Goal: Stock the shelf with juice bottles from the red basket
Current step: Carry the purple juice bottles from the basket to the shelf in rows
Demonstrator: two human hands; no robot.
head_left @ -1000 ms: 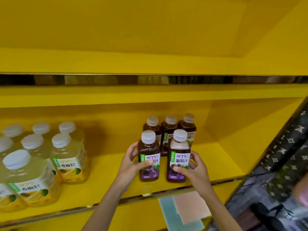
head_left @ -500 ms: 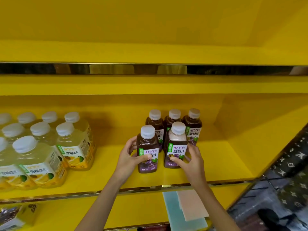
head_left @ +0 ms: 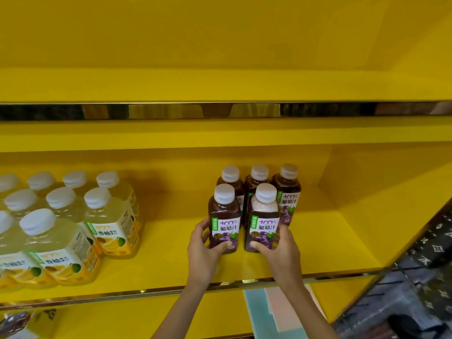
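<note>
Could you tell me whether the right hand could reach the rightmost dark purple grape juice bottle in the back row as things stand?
Probably yes, once freed: the right hand grips the front-right white-capped purple bottle, but the back-row bottle stands just behind it, with bare yellow shelf to its right.
</note>
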